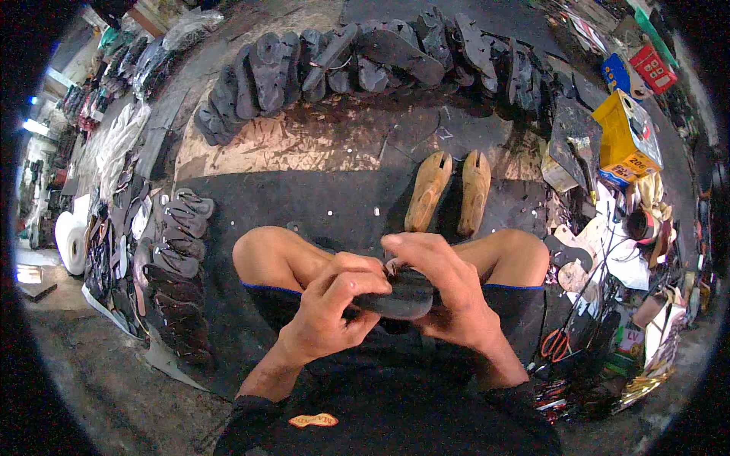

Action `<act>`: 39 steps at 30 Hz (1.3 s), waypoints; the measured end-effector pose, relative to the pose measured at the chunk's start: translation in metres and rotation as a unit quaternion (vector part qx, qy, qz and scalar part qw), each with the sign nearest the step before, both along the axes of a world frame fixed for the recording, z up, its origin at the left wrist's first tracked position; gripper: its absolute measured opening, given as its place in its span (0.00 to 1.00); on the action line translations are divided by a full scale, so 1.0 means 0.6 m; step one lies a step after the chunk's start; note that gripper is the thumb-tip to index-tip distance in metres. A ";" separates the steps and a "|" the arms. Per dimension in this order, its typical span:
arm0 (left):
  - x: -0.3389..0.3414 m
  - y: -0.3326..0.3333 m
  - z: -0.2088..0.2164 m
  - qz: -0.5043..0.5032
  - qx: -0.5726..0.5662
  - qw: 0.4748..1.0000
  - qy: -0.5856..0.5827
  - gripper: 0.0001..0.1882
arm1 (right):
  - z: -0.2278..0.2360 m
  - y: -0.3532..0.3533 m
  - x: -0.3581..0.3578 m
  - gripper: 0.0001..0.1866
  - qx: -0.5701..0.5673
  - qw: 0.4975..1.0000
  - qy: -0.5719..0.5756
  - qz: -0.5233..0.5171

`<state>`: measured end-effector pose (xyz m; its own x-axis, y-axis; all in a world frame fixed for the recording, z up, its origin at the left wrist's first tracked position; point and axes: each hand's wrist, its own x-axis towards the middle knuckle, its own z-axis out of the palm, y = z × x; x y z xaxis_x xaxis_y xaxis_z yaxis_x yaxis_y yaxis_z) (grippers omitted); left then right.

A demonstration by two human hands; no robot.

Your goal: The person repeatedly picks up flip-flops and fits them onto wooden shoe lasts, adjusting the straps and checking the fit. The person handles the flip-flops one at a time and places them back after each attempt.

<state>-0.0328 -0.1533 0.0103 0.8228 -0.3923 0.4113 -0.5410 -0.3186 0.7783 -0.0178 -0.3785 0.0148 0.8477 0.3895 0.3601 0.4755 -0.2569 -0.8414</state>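
Fingers [356,286] of the left hand [323,308] curl onto a dark sandal piece [403,300]; the right hand [450,285] grips its other side, so both hands are clamped on it, close together above the lap, between the bent knees [264,254]. They cover much of the piece, and its hidden part cannot be made out.

Off to the right stands a yellow box [614,131]; what it holds is unclear. A red box [652,68] and a blue container [614,73] sit beyond it.

A dark mat [327,205] spreads under the person, with a strip of worn brown board [327,144] past it and grey floor [76,357] at the lower left.

Two wooden lasts [430,190] lie side by side beyond the right hand. An arc of dark sandals [270,72] borders the far side; more sandals [182,254] line the left, with a white roll [68,242] outside them. Orange-handled scissors [556,344] lie at the right, among scraps.
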 end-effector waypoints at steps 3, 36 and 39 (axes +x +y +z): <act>0.001 0.003 -0.022 -0.008 -0.031 0.999 -0.006 0.24 | -0.030 -0.013 0.013 0.32 0.020 0.999 -0.009 0.026; 0.157 0.090 -0.066 0.094 -0.542 0.764 0.337 0.38 | -0.069 0.046 -0.106 0.41 0.079 0.967 0.219 -0.103; 0.131 0.050 -0.071 0.080 -0.560 0.744 0.355 0.37 | -0.061 0.077 -0.119 0.40 0.212 0.914 0.323 -0.122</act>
<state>0.0460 -0.1235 -0.0320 0.9880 -0.0037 -0.1543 0.1083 0.7288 0.6761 -0.0890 -0.3326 -0.0215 0.9798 0.1015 -0.1724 -0.1844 0.1248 -0.9749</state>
